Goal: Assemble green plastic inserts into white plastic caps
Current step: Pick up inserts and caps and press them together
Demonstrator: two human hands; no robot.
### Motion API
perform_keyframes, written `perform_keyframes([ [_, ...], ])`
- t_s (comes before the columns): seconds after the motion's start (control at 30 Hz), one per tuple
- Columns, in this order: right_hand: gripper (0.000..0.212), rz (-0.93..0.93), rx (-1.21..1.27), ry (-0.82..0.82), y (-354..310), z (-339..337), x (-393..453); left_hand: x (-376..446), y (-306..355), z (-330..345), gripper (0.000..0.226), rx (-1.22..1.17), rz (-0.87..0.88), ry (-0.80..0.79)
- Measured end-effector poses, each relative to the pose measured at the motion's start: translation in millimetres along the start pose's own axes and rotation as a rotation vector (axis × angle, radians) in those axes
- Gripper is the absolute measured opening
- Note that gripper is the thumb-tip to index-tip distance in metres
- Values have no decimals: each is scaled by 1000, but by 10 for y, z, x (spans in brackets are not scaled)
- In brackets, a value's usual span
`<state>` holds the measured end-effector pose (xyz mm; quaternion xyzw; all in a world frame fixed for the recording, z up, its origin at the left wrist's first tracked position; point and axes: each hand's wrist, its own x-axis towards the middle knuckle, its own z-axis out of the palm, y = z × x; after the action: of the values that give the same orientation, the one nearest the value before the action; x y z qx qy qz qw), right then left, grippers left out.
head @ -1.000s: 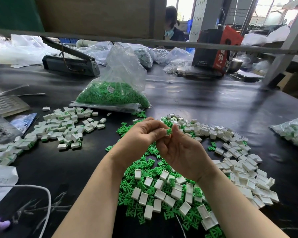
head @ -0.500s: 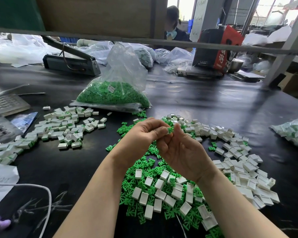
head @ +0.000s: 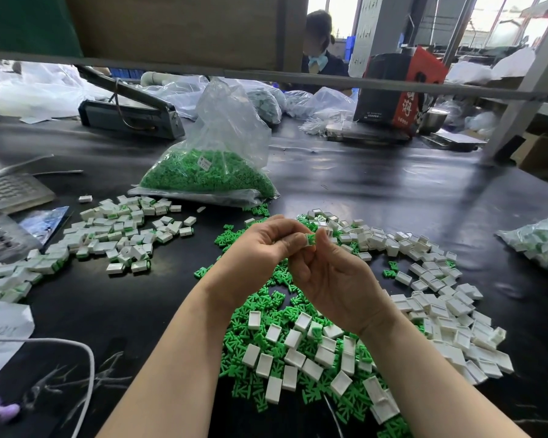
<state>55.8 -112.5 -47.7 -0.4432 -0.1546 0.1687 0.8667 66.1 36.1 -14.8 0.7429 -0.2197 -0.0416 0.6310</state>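
Both hands meet above the black table's middle. My left hand [head: 263, 248] and my right hand [head: 332, 279] pinch one small piece together: a white cap with a green insert [head: 310, 240] showing in it. Below the hands lies a heap of loose green inserts [head: 266, 308] mixed with empty white caps [head: 298, 343]. More empty white caps [head: 424, 273] spread out to the right. A pile of assembled caps [head: 114, 235] lies to the left.
A clear bag of green inserts [head: 209, 175] stands behind the hands. A bag sealer [head: 130, 112] and more bags sit further back. A keyboard [head: 7, 191], calculator and white cable [head: 76, 352] are on the left, a bag of parts [head: 541, 245] at the right edge. A person sits beyond the shelf.
The piece between my fingertips shows more white now, with the green insert sitting in the cap. Both hands have stayed in nearly the same place.
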Motion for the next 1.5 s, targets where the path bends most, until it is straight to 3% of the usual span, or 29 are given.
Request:
perform_keyframes([
  [1.07, 46, -16, -60, 5, 32, -14, 5, 6, -26, 2, 13, 23, 11, -21],
  [1.37, 40, -6, -53, 3, 36, -30, 13, 16, -61, -9, 15, 33, 16, -19],
  [1.43, 39, 13, -129, 27, 25, -36, 16, 24, -78, -13, 14, 20, -3, -17],
  [1.5, 44, 20, -366, 110, -6, -41, 14, 29, -89, -25, 15, 46, -19, -12],
])
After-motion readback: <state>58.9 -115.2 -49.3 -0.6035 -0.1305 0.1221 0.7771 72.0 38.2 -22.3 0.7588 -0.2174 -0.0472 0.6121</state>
